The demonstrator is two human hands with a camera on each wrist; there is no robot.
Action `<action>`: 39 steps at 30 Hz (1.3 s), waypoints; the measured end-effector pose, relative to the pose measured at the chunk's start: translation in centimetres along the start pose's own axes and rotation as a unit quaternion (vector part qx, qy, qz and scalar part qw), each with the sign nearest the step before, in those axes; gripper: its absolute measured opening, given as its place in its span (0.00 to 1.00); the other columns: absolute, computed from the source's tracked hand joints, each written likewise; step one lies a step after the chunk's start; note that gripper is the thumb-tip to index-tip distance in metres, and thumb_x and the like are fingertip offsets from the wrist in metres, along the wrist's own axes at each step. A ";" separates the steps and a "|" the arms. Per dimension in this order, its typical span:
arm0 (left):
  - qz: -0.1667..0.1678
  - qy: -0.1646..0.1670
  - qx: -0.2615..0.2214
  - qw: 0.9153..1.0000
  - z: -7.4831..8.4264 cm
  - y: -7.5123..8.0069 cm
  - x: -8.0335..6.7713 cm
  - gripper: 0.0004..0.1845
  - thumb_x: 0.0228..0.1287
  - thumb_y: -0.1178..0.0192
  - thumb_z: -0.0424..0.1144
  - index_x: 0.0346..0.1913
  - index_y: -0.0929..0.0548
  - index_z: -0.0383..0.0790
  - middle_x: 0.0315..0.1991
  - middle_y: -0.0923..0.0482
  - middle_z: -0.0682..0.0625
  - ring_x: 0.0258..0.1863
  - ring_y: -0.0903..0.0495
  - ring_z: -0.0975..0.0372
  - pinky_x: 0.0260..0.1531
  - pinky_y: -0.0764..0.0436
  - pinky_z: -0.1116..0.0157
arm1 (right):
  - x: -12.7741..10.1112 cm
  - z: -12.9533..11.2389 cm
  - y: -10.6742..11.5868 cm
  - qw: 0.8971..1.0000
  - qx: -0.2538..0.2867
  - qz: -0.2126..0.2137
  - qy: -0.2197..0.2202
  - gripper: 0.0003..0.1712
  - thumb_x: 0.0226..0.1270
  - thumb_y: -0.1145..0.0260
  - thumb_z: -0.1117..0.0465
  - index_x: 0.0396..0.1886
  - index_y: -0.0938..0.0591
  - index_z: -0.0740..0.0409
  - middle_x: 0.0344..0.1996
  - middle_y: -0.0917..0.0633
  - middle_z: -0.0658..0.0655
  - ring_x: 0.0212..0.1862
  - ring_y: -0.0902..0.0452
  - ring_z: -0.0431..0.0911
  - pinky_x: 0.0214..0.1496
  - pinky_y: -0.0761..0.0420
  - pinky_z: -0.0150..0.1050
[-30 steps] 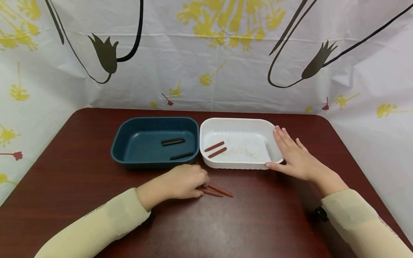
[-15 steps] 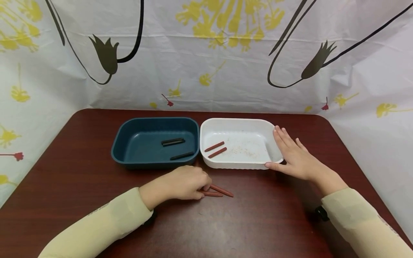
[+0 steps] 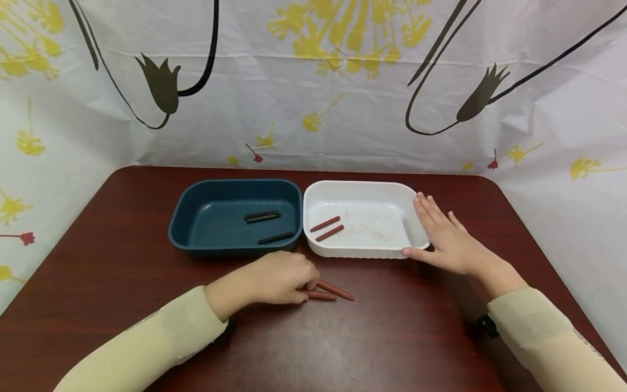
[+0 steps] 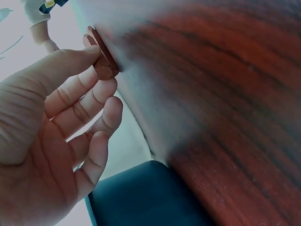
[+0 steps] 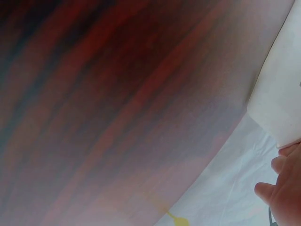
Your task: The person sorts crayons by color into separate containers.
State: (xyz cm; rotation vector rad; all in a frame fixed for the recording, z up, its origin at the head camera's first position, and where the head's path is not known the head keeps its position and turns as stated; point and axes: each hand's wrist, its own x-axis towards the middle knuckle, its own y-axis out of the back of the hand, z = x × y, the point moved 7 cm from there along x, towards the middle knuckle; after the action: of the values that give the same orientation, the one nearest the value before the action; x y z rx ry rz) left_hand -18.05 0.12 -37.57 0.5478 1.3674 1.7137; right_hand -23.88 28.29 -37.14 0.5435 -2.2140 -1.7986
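Observation:
My left hand (image 3: 279, 276) is low over the table in front of the two tubs. Between its thumb and index finger it pinches a pointed reddish-brown crayon (image 3: 320, 295); in the left wrist view the thumb presses on that crayon's blunt end (image 4: 103, 70). A second reddish-brown crayon (image 3: 338, 290) lies close beside it, its rear end hidden by the fingers. My right hand (image 3: 448, 245) rests with straight fingers against the right side of the white tub (image 3: 362, 253), thumb at the front corner. Inside that tub, two red crayons (image 3: 330, 233) lie at the left.
Left of the white tub, touching it, stands a dark teal tub (image 3: 230, 251). It holds a pair of black sticks (image 3: 262, 216) and a single black stick (image 3: 276, 238). A printed white sheet (image 3: 323, 109) hangs behind the brown table (image 3: 392, 337).
My left hand shifts slightly right and then back left, still low over the table; the pinched crayon's tip is a touch further left. My right hand and the tubs hold still.

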 end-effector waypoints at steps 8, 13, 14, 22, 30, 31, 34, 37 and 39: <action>0.010 -0.007 0.008 1.000 0.2 0.4 -0.2 0.07 0.61 0.32 0.39 0.28 0.20 0.51 0.25 0.25 0.60 0.27 0.29 0.67 0.26 0.29 0.71 | 0.0 0.0 0.0 1.000 -0.005 0.000 0.000 0.63 0.65 0.38 0.33 0.81 0.63 0.59 0.81 0.68 0.52 0.82 0.71 0.55 0.72 0.53 0.74; 0.018 -0.012 0.013 1.000 0.1 0.8 -0.1 0.06 0.61 0.32 0.39 0.30 0.19 0.52 0.27 0.24 0.59 0.30 0.29 0.67 0.29 0.27 0.71 | 0.0 -0.1 0.0 1.000 0.000 0.000 0.000 0.63 0.65 0.38 0.33 0.80 0.63 0.60 0.81 0.68 0.52 0.82 0.71 0.56 0.72 0.53 0.74; 0.019 -0.014 0.012 1.000 0.1 0.9 -0.1 0.06 0.61 0.32 0.40 0.30 0.19 0.52 0.26 0.24 0.59 0.30 0.29 0.67 0.29 0.28 0.71 | 0.0 -0.2 0.0 1.000 0.001 0.000 0.000 0.63 0.65 0.38 0.33 0.80 0.63 0.60 0.81 0.68 0.52 0.82 0.71 0.55 0.72 0.54 0.74; 0.032 -0.020 0.008 0.999 0.0 1.8 -0.1 0.06 0.61 0.33 0.40 0.29 0.19 0.52 0.24 0.25 0.59 0.30 0.28 0.67 0.29 0.27 0.71 | -0.1 -0.2 0.1 1.000 0.002 0.000 0.002 0.63 0.65 0.38 0.34 0.81 0.63 0.59 0.81 0.68 0.52 0.82 0.72 0.54 0.72 0.54 0.74; 0.040 -0.013 0.000 0.999 -0.1 2.4 0.0 0.05 0.63 0.34 0.40 0.30 0.18 0.52 0.24 0.26 0.58 0.29 0.29 0.67 0.29 0.28 0.71 | 0.0 -0.1 0.0 1.000 0.000 0.002 0.001 0.63 0.65 0.38 0.34 0.81 0.63 0.59 0.81 0.68 0.51 0.82 0.72 0.53 0.72 0.54 0.74; 0.041 -0.013 0.000 0.999 -0.1 2.4 0.0 0.05 0.63 0.34 0.40 0.30 0.18 0.52 0.23 0.26 0.58 0.29 0.29 0.67 0.29 0.28 0.71 | 0.0 0.0 0.0 1.000 0.000 0.002 0.001 0.63 0.65 0.38 0.34 0.81 0.63 0.59 0.81 0.68 0.51 0.82 0.72 0.53 0.72 0.54 0.74; 0.045 -0.013 -0.002 0.999 -0.1 2.6 0.0 0.05 0.63 0.34 0.40 0.30 0.19 0.52 0.24 0.26 0.58 0.29 0.29 0.67 0.29 0.28 0.70 | 0.0 0.0 0.0 1.000 0.000 0.002 0.000 0.63 0.65 0.38 0.33 0.81 0.64 0.59 0.81 0.68 0.51 0.82 0.72 0.53 0.72 0.53 0.74; 0.046 -0.014 -0.005 0.999 -0.1 2.8 0.0 0.06 0.63 0.34 0.40 0.29 0.19 0.51 0.24 0.25 0.58 0.29 0.29 0.66 0.29 0.28 0.70 | 0.0 0.0 0.0 1.000 0.000 0.002 0.000 0.63 0.65 0.38 0.33 0.81 0.64 0.59 0.81 0.68 0.51 0.82 0.72 0.53 0.72 0.53 0.74; 0.047 -0.013 -0.007 0.999 -0.1 2.9 0.0 0.05 0.64 0.34 0.40 0.30 0.18 0.51 0.25 0.24 0.58 0.29 0.29 0.66 0.29 0.28 0.70 | 0.0 0.0 0.0 1.000 -0.001 0.003 0.001 0.63 0.65 0.38 0.34 0.81 0.64 0.59 0.81 0.68 0.52 0.82 0.73 0.53 0.72 0.53 0.74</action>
State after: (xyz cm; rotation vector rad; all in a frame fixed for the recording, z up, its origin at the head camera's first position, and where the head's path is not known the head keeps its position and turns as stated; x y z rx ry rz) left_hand -19.13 -0.07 -34.83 0.6336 1.3294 1.7842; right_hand -23.89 28.23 -37.17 0.5376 -2.2114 -1.7960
